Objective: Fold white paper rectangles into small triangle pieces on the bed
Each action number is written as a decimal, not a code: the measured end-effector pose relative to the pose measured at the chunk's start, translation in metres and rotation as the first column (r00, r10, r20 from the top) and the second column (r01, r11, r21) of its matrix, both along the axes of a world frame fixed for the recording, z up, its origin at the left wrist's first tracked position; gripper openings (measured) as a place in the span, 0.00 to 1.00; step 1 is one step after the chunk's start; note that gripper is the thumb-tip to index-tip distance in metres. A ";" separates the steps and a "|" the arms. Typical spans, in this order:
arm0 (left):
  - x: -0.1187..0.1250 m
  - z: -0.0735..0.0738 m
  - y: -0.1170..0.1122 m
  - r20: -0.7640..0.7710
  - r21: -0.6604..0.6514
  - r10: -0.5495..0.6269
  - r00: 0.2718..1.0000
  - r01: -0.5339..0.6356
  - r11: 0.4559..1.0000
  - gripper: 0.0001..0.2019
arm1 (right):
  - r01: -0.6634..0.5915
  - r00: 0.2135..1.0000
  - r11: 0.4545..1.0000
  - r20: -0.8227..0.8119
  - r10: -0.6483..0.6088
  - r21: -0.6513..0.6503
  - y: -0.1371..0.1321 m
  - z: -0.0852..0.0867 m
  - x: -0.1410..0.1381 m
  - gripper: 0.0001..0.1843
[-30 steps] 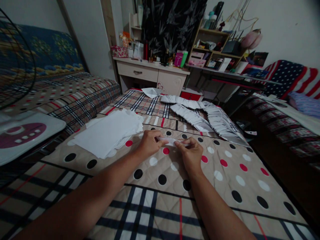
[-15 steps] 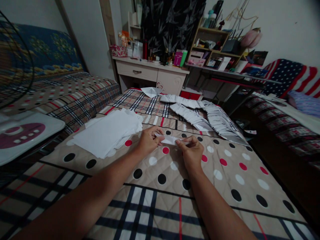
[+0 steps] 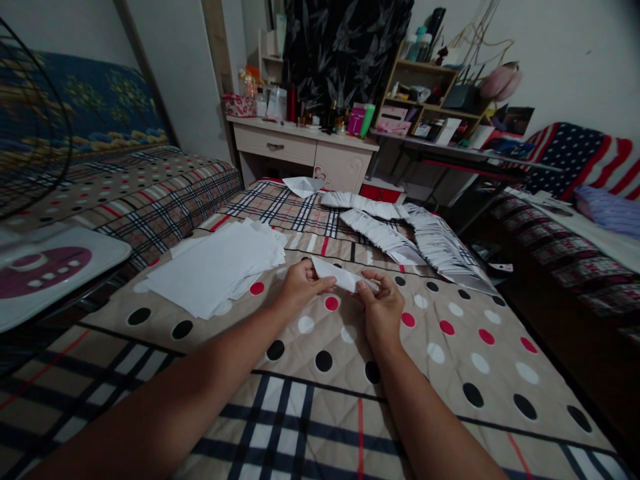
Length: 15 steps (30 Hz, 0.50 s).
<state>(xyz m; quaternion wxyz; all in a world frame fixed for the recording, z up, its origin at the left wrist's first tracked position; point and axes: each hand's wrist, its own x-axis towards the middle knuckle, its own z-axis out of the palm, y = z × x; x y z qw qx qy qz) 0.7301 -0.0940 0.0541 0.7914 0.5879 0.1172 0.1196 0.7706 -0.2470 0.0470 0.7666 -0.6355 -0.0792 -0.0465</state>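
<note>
Between my two hands, just above the bed, is a small folded piece of white paper (image 3: 341, 275). My left hand (image 3: 303, 285) pinches its left end, thumb on the near side. My right hand (image 3: 383, 300) grips the right end between thumb and fingers. To the left of my hands lies an uneven stack of white paper sheets (image 3: 210, 267). Farther off, rows of folded white paper pieces (image 3: 435, 240) are packed side by side in a bent line. Another folded white sheet (image 3: 303, 186) rests at the bed's far edge.
A dotted and checked quilt (image 3: 320, 400) covers the bed. At its far end stands a white dresser (image 3: 280, 145) crowded with bottles and boxes. A desk with a shelf (image 3: 425, 107) is at the back right. On the left are a white appliance (image 3: 100, 267) and a fan guard (image 3: 63, 160).
The left end of the folded paper has risen and shows more of its face. My left thumb has shifted right along it; both hands keep hold.
</note>
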 end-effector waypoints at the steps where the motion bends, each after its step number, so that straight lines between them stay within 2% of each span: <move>1: 0.000 0.000 -0.002 -0.023 -0.013 -0.005 1.000 0.004 1.000 0.16 | -0.007 1.000 1.000 0.000 0.007 0.000 0.001 0.000 -0.001 0.17; 4: -0.001 -0.001 -0.004 -0.062 -0.040 0.016 0.998 -0.018 0.999 0.14 | -0.051 0.998 0.997 -0.033 0.049 -0.054 0.003 0.000 -0.002 0.17; 9: -0.002 0.002 -0.004 -0.091 -0.018 -0.004 0.996 0.002 1.000 0.12 | -0.078 0.997 0.971 -0.030 0.073 -0.225 0.002 -0.003 -0.003 0.15; 12: -0.001 0.000 -0.003 -0.116 0.014 -0.012 0.993 0.013 1.000 0.10 | -0.086 0.996 0.970 -0.054 0.075 -0.229 0.001 -0.004 -0.004 0.16; 15: 0.000 -0.004 -0.003 -0.115 -0.009 -0.007 0.993 0.006 1.000 0.09 | -0.120 0.989 0.979 -0.107 0.103 -0.168 0.001 -0.003 -0.005 0.17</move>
